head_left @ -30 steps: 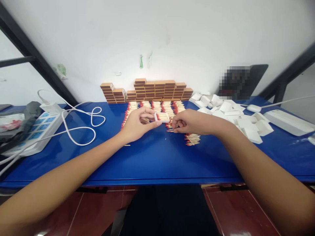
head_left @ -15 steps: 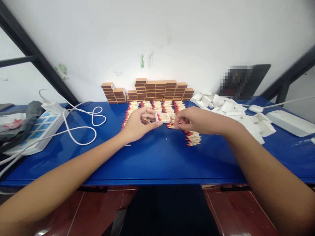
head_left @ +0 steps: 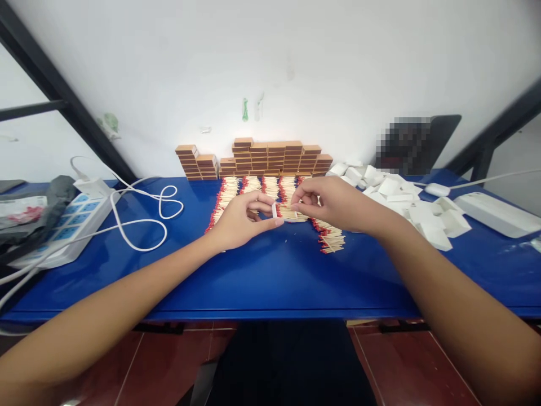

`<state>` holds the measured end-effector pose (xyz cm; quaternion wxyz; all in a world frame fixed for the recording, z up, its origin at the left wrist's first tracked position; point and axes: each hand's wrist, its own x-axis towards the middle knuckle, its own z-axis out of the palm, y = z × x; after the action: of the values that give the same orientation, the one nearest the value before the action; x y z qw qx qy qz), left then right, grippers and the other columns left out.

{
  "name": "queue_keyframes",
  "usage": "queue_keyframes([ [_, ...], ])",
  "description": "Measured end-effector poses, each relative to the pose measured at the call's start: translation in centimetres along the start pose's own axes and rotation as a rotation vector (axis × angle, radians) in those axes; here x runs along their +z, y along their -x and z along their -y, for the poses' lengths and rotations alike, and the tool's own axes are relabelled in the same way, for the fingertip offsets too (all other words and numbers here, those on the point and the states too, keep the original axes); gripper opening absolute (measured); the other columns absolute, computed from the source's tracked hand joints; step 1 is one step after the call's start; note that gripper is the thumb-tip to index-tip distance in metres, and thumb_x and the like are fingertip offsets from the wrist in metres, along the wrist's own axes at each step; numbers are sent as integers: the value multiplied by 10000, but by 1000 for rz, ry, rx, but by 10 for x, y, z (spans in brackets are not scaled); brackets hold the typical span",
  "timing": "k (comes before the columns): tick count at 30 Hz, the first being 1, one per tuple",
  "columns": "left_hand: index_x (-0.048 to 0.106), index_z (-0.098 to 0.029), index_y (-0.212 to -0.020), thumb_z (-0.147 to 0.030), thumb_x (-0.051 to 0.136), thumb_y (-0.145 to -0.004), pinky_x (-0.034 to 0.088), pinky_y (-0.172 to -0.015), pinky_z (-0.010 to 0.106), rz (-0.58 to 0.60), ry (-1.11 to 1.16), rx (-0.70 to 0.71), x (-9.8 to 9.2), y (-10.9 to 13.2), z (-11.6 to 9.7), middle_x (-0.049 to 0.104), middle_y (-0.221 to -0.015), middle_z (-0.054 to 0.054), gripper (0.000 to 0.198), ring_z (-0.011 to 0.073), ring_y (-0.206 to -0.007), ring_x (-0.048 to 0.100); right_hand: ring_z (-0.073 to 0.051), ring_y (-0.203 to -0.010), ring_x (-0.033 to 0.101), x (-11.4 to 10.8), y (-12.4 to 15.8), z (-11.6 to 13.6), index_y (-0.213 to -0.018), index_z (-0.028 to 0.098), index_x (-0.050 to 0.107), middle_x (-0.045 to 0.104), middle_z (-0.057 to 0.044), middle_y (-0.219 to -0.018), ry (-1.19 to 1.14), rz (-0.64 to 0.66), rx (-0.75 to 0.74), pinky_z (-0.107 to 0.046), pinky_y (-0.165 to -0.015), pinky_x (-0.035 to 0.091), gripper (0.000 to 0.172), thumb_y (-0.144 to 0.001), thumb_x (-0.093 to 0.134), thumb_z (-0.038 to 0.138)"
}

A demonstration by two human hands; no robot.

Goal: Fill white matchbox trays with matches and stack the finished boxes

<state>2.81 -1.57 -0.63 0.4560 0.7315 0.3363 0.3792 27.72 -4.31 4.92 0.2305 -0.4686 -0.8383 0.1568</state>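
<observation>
A small white matchbox tray (head_left: 274,211), holding red-tipped matches, sits at the fingertips of my left hand (head_left: 240,223). My left thumb and fingers grip its left end. My right hand (head_left: 332,198) is pinched at the tray's right side. Whatever lies between its fingertips is too small or hidden to make out. Behind and under both hands, loose matches (head_left: 230,189) lie in several rows on the blue table (head_left: 262,276). A nearer bunch of matches (head_left: 332,241) lies below my right wrist. My hands cover parts of the rows.
Stacked brown matchboxes (head_left: 267,157) line the wall. White empty trays (head_left: 391,186) are heaped at the right, near a white oblong device (head_left: 494,213). On the left are a power strip (head_left: 71,228), looped white cable (head_left: 127,242) and a dark bag (head_left: 25,211).
My right hand has moved left and slightly up, from the matches to the tray. The tray and my left hand have shifted slightly right and down.
</observation>
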Motion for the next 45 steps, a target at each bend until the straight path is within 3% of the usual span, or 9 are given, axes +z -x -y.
queue_keyframes([
  [13, 726, -195, -1063, -446, 966, -723, 560, -783, 314, 12, 5, -11, 0, 0, -6, 813, -975, 79, 486, 214, -915, 774, -171, -677, 563, 6, -1, 6, -860, 213, 699, 657, -19, -735, 28, -16, -36, -304, -648, 366, 205, -967, 667, 386],
  [22, 744, -199, -1091, -434, 977, -722, 568, -765, 299, 17, 4, -1, -1, 0, -1, 806, -954, 64, 495, 204, -898, 774, -179, -647, 571, 1, 1, 4, -856, 211, 688, 666, -21, -715, 60, 75, 15, -318, -643, 353, 192, -971, 640, 356],
  [33, 727, -198, -1075, -437, 966, -734, 573, -776, 310, 35, 16, 0, -1, 0, -1, 814, -976, 72, 480, 217, -919, 784, -174, -677, 566, 5, 0, 4, -869, 220, 699, 659, -13, -736, 13, 36, 4, -310, -647, 355, 238, -979, 665, 427],
  [40, 726, -196, -1088, -427, 958, -756, 565, -774, 305, 54, 10, 8, -1, 1, -2, 822, -986, 75, 466, 214, -918, 786, -170, -687, 561, 7, -1, 4, -876, 217, 691, 655, -10, -743, -3, -32, -28, -305, -655, 360, 196, -976, 666, 385],
  [45, 727, -195, -1097, -425, 955, -771, 579, -800, 313, 79, 0, 14, -2, 1, -3, 827, -1019, 83, 460, 227, -963, 796, -169, -688, 543, 8, -1, 7, -849, 216, 689, 629, -5, -720, -14, 12, -48, -307, -656, 352, 216, -971, 670, 393],
])
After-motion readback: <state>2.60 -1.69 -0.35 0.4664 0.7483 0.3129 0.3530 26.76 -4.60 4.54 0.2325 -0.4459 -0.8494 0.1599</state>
